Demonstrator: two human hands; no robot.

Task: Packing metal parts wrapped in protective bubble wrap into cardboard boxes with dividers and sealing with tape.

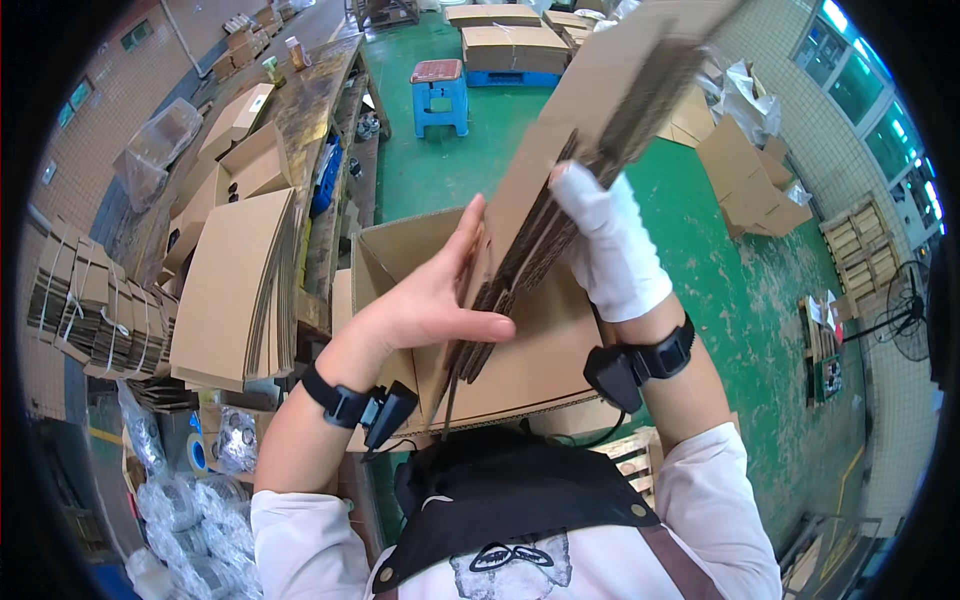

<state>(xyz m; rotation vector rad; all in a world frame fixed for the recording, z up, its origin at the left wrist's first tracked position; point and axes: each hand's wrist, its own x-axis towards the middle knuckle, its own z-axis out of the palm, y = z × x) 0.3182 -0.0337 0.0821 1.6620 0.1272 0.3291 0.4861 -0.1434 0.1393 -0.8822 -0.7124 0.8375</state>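
Observation:
Between my hands stands a stack of flat cardboard pieces (535, 195), tilted up to the right and blurred at its far end. My bare left hand (437, 295) grips its near left side, fingers on the broad face and thumb across the edges. On the right, my white-gloved right hand (607, 240) presses against the stack's other side, its fingers closed on the edges. Below both hands an open cardboard box (535, 385) faces up, partly hidden by the stack. Black straps with small devices circle both my wrists.
A long worn workbench (315, 100) runs along the left, with a pile of flat cardboard sheets (235, 290) near me. Strapped cardboard bundles (105, 310) lie farther left. A blue stool (439, 98) stands ahead, an open carton (745, 175) and a fan (905, 310) to the right.

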